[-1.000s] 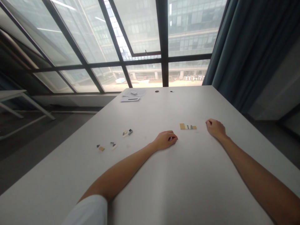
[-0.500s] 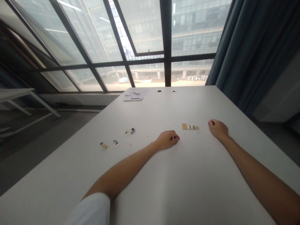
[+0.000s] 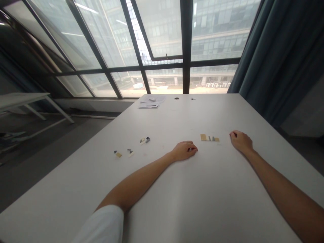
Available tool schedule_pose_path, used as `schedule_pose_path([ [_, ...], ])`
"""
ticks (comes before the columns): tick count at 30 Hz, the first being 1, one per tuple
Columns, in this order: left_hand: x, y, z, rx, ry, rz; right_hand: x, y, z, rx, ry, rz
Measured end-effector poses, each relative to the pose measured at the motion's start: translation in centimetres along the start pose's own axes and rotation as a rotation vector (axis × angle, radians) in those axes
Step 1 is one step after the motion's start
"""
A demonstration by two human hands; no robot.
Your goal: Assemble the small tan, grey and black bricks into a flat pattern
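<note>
This seems to be an office: a plain white table (image 3: 215, 189) with paper sheets (image 3: 144, 105) stands before a black-framed window (image 3: 186, 44), and a blue curtain (image 3: 273, 60) hangs beside.

Vs 1 s ago: view swung slightly L; L hand (image 3: 184, 151), R hand (image 3: 241, 141), tan/grey strip (image 3: 203, 137) now further R in frame; more side table (image 3: 22, 98) showing.

Tan, white, grey brick strip (image 3: 210, 138); white table (image 3: 202, 189)
</note>
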State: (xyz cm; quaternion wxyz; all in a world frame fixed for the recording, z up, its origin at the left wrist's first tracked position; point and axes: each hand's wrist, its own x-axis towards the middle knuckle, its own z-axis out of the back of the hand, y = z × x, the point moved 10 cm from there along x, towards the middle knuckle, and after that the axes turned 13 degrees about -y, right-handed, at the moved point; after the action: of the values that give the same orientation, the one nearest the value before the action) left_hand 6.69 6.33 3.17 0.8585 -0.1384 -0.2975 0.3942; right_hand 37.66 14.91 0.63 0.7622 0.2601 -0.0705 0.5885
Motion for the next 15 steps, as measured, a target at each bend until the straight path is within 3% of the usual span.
schedule_pose_path([
  [15,0.27,0.07,-0.26,0.033,0.000,0.008,0.12,-0.36,-0.52,0.017,0.017,0.001],
])
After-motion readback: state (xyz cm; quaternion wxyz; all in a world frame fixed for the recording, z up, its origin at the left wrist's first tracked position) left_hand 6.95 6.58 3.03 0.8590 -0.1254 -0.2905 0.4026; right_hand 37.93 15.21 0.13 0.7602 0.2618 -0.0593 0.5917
